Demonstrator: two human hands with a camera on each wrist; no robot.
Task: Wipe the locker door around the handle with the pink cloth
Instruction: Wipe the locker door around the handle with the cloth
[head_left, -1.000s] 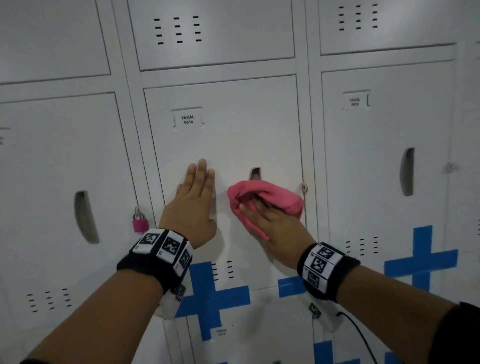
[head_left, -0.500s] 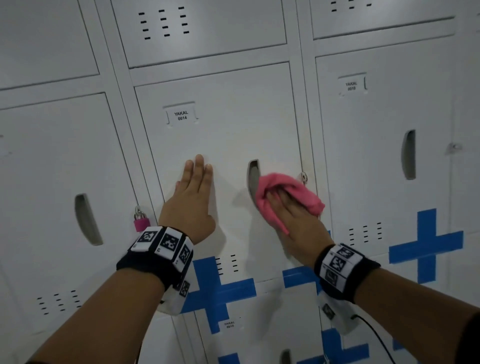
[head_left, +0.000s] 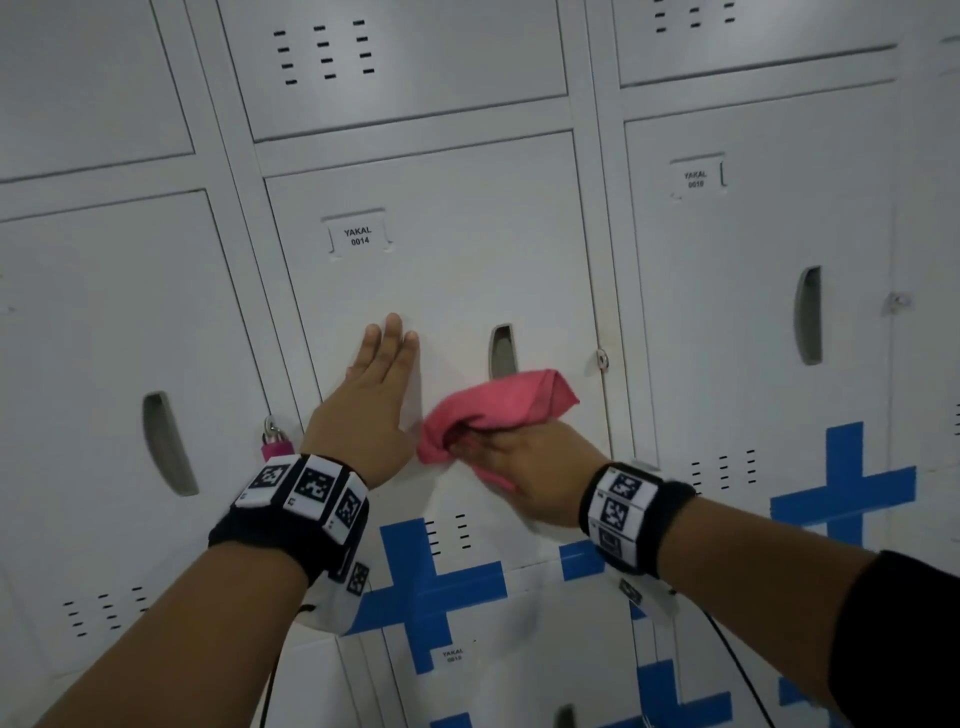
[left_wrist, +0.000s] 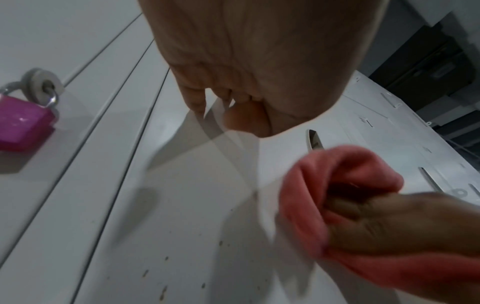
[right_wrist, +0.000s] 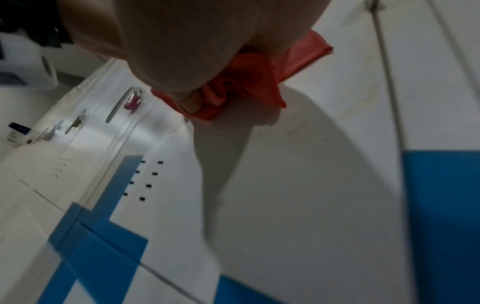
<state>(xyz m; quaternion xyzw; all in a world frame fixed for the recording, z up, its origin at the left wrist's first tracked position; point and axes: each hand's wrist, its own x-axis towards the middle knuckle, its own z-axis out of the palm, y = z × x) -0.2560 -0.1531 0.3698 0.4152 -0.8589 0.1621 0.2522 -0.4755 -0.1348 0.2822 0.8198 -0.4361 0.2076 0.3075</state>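
Note:
The grey locker door (head_left: 447, 270) labelled YAKAL 0014 has a recessed slot handle (head_left: 502, 353). My right hand (head_left: 511, 457) grips the bunched pink cloth (head_left: 498, 408) and presses it on the door just below the handle, covering the slot's lower end. My left hand (head_left: 376, 384) lies flat against the door left of the handle, fingers straight and pointing up. In the left wrist view the cloth (left_wrist: 335, 185) is wrapped over my right fingers below the handle (left_wrist: 314, 140). In the right wrist view the cloth (right_wrist: 249, 82) bulges under my palm.
A pink padlock (head_left: 278, 441) hangs on the hasp of the neighbouring locker to the left. A small latch ring (head_left: 602, 358) sits at the door's right edge. Blue tape crosses (head_left: 431, 587) mark the doors below. More locker doors surround this one.
My right hand has slid the cloth from right of the handle down and left to below it. The left hand stays flat on the door.

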